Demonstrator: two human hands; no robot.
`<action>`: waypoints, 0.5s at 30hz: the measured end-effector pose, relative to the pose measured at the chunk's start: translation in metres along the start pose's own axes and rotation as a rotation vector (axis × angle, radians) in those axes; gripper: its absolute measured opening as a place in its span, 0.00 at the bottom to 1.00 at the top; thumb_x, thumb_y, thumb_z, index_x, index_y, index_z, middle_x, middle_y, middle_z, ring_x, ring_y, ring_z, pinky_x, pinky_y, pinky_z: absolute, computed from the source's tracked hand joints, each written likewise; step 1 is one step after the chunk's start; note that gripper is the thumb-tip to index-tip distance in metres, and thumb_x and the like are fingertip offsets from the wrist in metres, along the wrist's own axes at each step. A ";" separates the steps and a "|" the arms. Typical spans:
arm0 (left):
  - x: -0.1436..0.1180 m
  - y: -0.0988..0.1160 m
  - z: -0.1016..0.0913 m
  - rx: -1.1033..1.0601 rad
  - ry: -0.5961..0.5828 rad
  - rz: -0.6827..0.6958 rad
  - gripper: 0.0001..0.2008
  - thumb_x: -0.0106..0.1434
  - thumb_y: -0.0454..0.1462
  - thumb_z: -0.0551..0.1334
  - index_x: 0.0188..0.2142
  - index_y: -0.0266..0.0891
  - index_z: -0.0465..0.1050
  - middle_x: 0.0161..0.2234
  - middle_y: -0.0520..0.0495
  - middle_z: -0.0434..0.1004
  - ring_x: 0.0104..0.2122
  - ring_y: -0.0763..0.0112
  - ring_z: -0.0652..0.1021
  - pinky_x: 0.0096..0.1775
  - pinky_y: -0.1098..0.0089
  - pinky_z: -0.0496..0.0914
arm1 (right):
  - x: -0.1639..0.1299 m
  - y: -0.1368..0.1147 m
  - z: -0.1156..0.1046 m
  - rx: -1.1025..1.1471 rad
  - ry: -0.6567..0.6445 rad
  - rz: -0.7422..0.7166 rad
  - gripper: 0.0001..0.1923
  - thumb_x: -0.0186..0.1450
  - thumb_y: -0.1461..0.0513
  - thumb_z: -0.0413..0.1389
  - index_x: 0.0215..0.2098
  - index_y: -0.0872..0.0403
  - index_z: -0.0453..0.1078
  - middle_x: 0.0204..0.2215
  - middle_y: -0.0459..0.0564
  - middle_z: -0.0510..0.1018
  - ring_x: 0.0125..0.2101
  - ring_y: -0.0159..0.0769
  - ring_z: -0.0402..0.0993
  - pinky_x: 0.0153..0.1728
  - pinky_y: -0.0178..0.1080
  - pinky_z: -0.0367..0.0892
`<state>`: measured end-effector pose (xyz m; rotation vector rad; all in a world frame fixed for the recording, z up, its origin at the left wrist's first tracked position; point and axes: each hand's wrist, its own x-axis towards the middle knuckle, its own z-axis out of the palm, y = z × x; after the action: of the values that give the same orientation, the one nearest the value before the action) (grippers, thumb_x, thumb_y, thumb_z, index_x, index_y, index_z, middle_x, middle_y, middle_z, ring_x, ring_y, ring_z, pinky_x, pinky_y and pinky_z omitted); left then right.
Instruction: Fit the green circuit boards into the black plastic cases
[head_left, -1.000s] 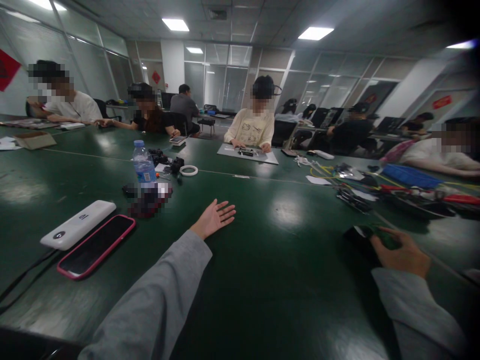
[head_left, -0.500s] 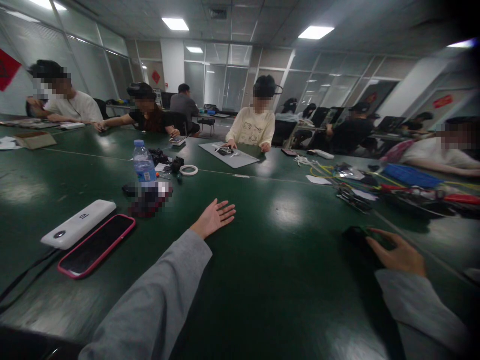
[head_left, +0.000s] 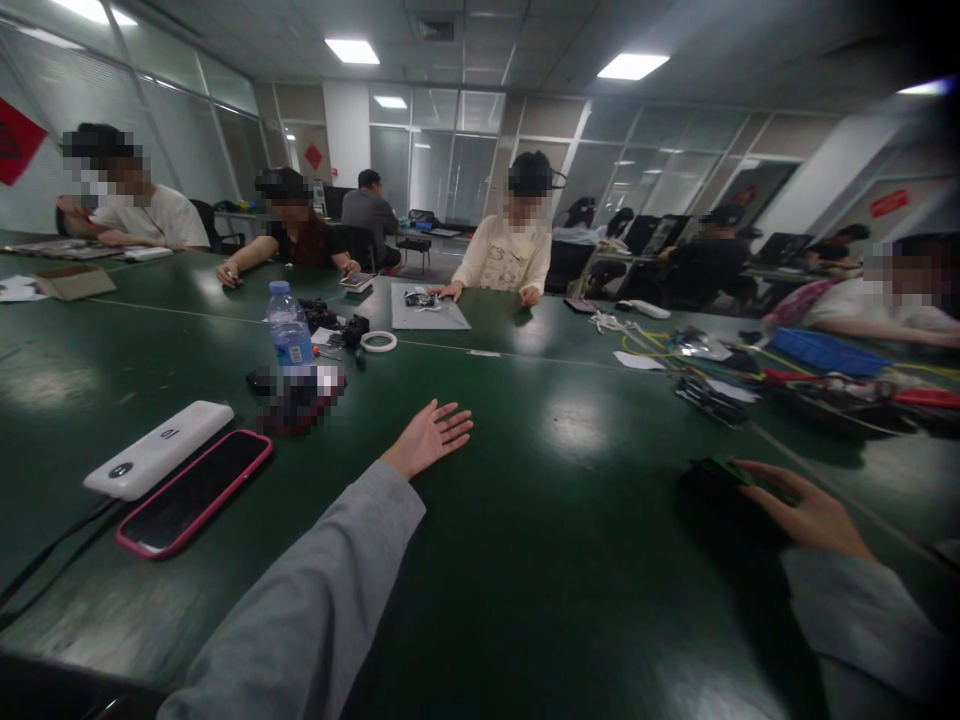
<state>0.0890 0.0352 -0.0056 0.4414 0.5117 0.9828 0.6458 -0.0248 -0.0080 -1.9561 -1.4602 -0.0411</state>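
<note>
Near the middle of the frame we see the left hand [head_left: 429, 438] lying flat on the green table [head_left: 525, 560], palm down, fingers spread wide and holding nothing. Its grey sleeve [head_left: 315, 610] runs down to the lower left.

At the lower right, the right hand [head_left: 806, 512] rests with fingers stretched out over a dark object [head_left: 709, 480] that lies on the table. The fingertips touch its near edge, but the hand is not closed around it; what the object is, we cannot tell.

At the left of the frame 2 devices lie side by side: a white power bank [head_left: 157, 462] and, just beside it, a phone in a pink case [head_left: 193, 492] with its dark screen up. Above them, left of centre, stands a water bottle [head_left: 289, 328] with a blue label, upright, and near it a white tape ring [head_left: 378, 341].

In the upper middle a person in a cream top [head_left: 504, 258] sits across the table with a grey mat [head_left: 426, 308] in front of them. At the right edge lies a tangle of cables and tools [head_left: 787, 385].
</note>
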 end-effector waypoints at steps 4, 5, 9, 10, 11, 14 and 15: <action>0.001 -0.001 -0.002 -0.001 -0.016 0.001 0.16 0.62 0.40 0.56 0.48 0.37 0.64 0.51 0.37 0.69 0.47 0.60 0.74 0.48 0.59 0.67 | 0.005 0.011 -0.001 0.194 -0.253 0.117 0.30 0.45 0.52 0.61 0.47 0.49 0.70 0.48 0.59 0.72 0.47 0.45 0.68 0.46 0.47 0.58; 0.001 -0.001 -0.003 -0.002 -0.021 0.001 0.16 0.62 0.39 0.56 0.49 0.37 0.64 0.51 0.37 0.69 0.47 0.61 0.74 0.48 0.59 0.67 | 0.006 0.012 -0.002 0.210 -0.280 0.131 0.30 0.44 0.53 0.62 0.47 0.49 0.71 0.49 0.59 0.72 0.48 0.46 0.67 0.47 0.47 0.57; 0.000 -0.002 -0.004 -0.005 -0.036 0.006 0.16 0.61 0.36 0.56 0.49 0.37 0.64 0.51 0.37 0.69 0.47 0.61 0.74 0.49 0.59 0.67 | 0.004 0.003 -0.005 0.302 -0.403 0.165 0.31 0.43 0.54 0.63 0.47 0.46 0.71 0.51 0.58 0.70 0.48 0.47 0.68 0.49 0.46 0.58; 0.000 -0.002 -0.003 -0.005 -0.035 0.006 0.16 0.60 0.35 0.56 0.49 0.36 0.64 0.51 0.37 0.69 0.47 0.61 0.74 0.49 0.59 0.67 | 0.002 -0.001 -0.006 0.336 -0.439 0.172 0.32 0.42 0.54 0.64 0.47 0.45 0.70 0.51 0.57 0.70 0.48 0.46 0.68 0.48 0.46 0.59; 0.000 -0.002 -0.003 -0.004 -0.033 0.005 0.17 0.60 0.35 0.56 0.49 0.37 0.63 0.51 0.38 0.69 0.47 0.61 0.74 0.49 0.59 0.67 | 0.001 -0.005 -0.007 0.364 -0.477 0.169 0.33 0.42 0.54 0.64 0.48 0.45 0.70 0.52 0.56 0.69 0.49 0.47 0.68 0.49 0.45 0.60; 0.001 -0.002 -0.002 0.002 -0.027 0.003 0.17 0.60 0.34 0.56 0.49 0.37 0.63 0.52 0.38 0.69 0.47 0.61 0.74 0.49 0.59 0.67 | -0.002 -0.012 -0.008 0.374 -0.546 0.126 0.35 0.42 0.54 0.66 0.49 0.45 0.69 0.53 0.56 0.68 0.52 0.48 0.65 0.51 0.44 0.61; 0.001 -0.002 -0.002 0.003 -0.025 0.003 0.17 0.60 0.35 0.56 0.49 0.37 0.63 0.52 0.38 0.69 0.47 0.61 0.74 0.49 0.59 0.68 | -0.003 -0.012 -0.009 0.358 -0.557 0.104 0.35 0.43 0.53 0.65 0.50 0.45 0.69 0.54 0.56 0.68 0.53 0.48 0.65 0.51 0.44 0.61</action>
<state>0.0896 0.0351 -0.0089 0.4565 0.4898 0.9781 0.6375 -0.0301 0.0035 -1.8109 -1.5602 0.8141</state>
